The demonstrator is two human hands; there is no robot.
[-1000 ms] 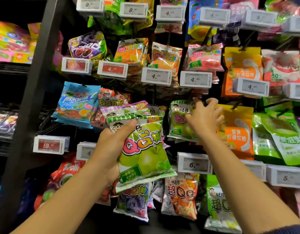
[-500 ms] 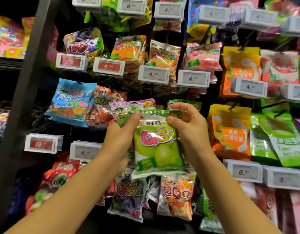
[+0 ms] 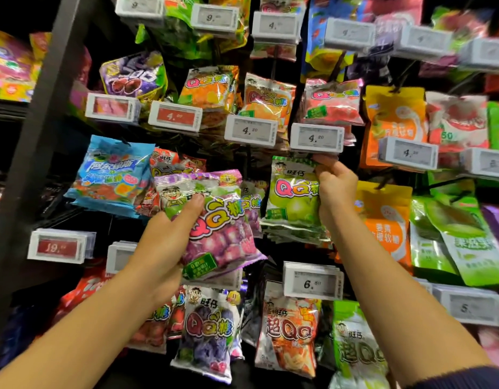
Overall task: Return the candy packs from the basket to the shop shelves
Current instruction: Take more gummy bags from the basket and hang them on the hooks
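Note:
My left hand (image 3: pixel 164 248) grips a purple grape QQ candy pack (image 3: pixel 217 234), thumb across its front, with other packs stacked behind it in the same hand. My right hand (image 3: pixel 333 189) pinches the top right corner of a green apple QQ candy pack (image 3: pixel 291 197), held up just under a white price tag (image 3: pixel 317 137) in front of more green packs on the hook. The basket is out of view.
Hooks full of candy bags cover the rack: a blue pack (image 3: pixel 113 175) at left, orange packs (image 3: pixel 388 228) and green packs (image 3: pixel 461 242) at right, purple and orange QQ bags below. A dark upright post (image 3: pixel 38 130) stands left. Price tags stick out forward.
The green pack passed from my left hand to my right, which has lifted it up and right to the hook. A purple pack now shows at the front of my left hand.

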